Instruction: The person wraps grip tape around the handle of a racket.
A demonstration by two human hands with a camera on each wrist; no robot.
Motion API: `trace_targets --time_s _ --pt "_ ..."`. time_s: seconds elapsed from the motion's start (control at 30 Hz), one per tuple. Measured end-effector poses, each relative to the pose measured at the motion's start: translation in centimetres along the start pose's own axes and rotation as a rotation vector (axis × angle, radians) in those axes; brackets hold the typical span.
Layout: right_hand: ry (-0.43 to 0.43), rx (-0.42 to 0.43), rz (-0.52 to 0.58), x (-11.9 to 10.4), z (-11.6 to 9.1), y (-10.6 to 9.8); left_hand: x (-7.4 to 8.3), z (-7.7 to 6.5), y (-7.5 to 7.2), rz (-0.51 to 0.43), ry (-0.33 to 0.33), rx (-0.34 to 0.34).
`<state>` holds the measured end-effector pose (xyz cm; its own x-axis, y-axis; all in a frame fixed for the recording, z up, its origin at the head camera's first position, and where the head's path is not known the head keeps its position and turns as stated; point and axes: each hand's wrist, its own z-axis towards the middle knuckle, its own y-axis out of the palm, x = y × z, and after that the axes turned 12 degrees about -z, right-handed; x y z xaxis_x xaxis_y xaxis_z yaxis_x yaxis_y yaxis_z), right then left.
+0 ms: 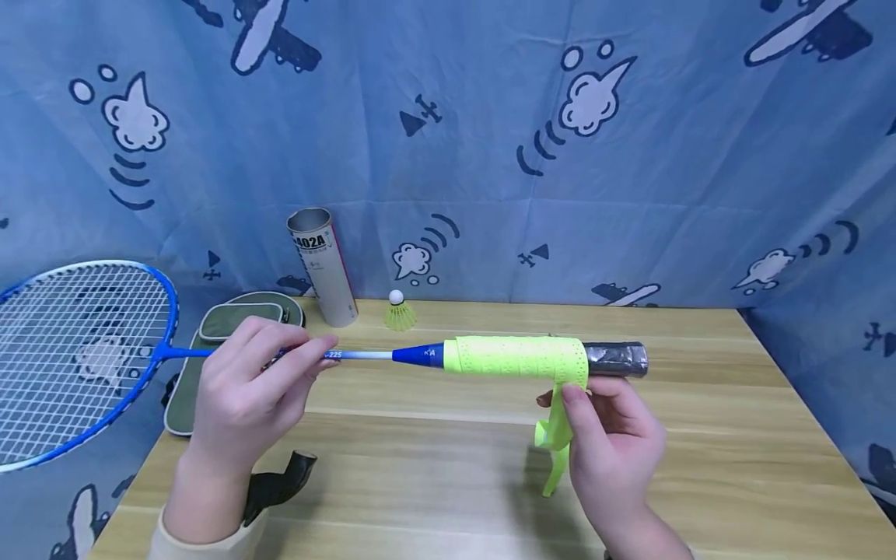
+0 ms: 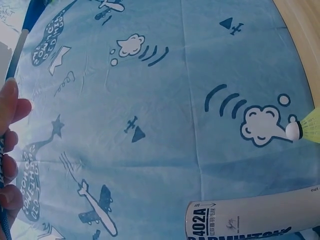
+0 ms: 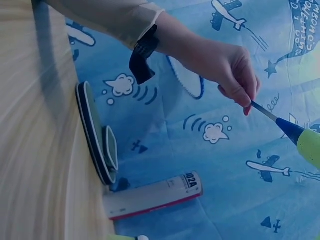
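A blue and white badminton racket (image 1: 420,355) is held level above the wooden table, its strung head at the left. My left hand (image 1: 255,397) pinches the shaft between thumb and fingers. Bright yellow-green overgrip tape (image 1: 518,355) covers most of the handle, while the dark butt end (image 1: 616,359) stays bare. Just below the handle, my right hand (image 1: 619,443) pinches the tape where it comes off the wrap; its loose tail hangs curled beneath. In the right wrist view, the left hand (image 3: 232,75) shows on the shaft beside the blue cone.
On the table's back left stands a shuttlecock tube (image 1: 325,268), with a yellow shuttlecock (image 1: 399,311) to its right. A green case (image 1: 185,389) lies at the left, partly behind the left hand. Blue patterned cloth (image 1: 476,155) hangs behind the wooden table (image 1: 420,482).
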<state>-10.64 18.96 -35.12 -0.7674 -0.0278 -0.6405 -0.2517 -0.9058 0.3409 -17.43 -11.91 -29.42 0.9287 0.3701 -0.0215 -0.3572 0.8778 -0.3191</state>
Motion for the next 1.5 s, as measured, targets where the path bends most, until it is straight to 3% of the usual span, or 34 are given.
trace_targets --time_s 0.2,0.47,0.7,0.9,1.03,1.23,1.5 --pt "0.007 0.091 0.016 0.1 0.1 0.0 0.0 0.2 0.3 -0.059 0.043 0.000" --pt "-0.034 -0.018 0.059 0.1 0.0 0.1 0.0 0.2 -0.2 -0.059 0.026 -0.052" --pt "-0.045 -0.016 -0.030 0.0 0.0 0.0 0.0 -0.2 -0.5 -0.059 0.000 -0.114" --pt "-0.037 -0.024 -0.072 0.0 0.0 -0.2 0.0 -0.2 -0.5 -0.080 0.021 -0.077" --pt "-0.051 -0.032 -0.039 0.0 0.0 -0.2 0.0 0.0 -0.2 -0.059 0.029 -0.053" --pt "-0.054 0.040 0.020 0.1 0.0 0.1 0.1 0.1 0.3 0.003 0.020 0.012" --pt "-0.026 0.053 0.019 0.0 0.2 0.1 0.2 0.2 0.5 -0.016 0.021 0.020"
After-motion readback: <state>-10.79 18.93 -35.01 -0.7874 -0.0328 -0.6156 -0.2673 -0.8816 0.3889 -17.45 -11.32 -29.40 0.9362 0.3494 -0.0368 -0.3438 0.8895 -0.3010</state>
